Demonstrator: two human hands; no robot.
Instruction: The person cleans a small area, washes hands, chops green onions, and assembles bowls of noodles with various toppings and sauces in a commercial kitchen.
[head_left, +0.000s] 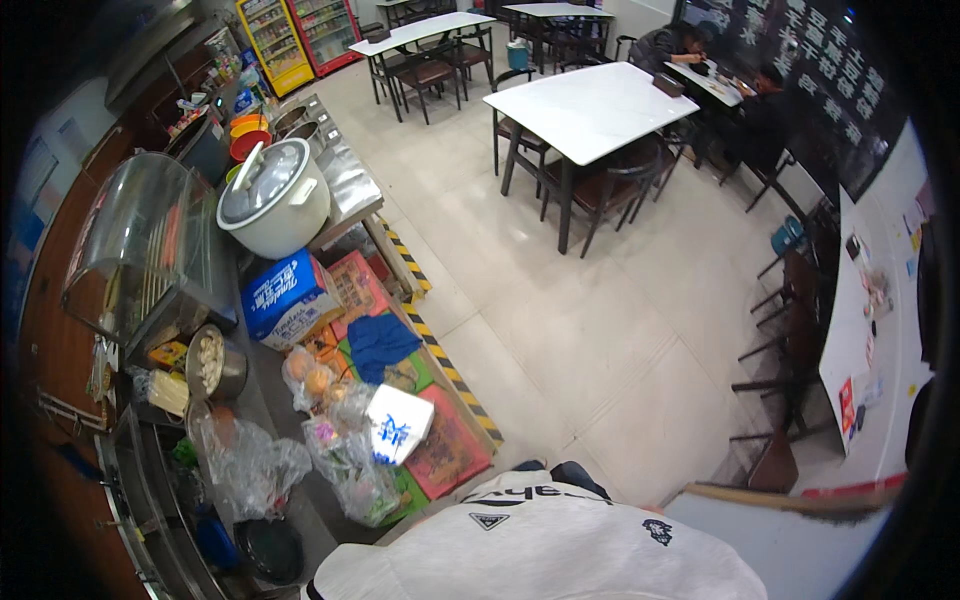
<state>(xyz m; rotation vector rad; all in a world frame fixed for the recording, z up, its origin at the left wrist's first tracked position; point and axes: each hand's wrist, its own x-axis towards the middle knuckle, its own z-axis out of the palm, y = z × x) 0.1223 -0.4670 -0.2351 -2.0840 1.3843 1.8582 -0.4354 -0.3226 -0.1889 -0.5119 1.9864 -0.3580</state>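
Note:
Both my hands are out of view, below or behind my white shirt (547, 536). Before me on the left, a white box with blue print (401, 420) rests on colourful printed cartons (450, 450). Beside it lie clear plastic bags with produce (349, 476) and a bag of round, orange-brown items (311, 375). A crumpled blue cloth (382, 346) is spread on the cartons, near a blue-and-white carton (289, 300). Further along stands a large white rice cooker (300, 199) with a glass lid. A metal pot (225, 371) holds pale pieces.
A glass-covered roller grill (146, 240) stands left. Yellow-black tape (450, 367) edges the carton side. A white-topped table (592, 109) with chairs stands ahead; two people sit at a further table (705, 82). A white counter (855, 360) curves along the right.

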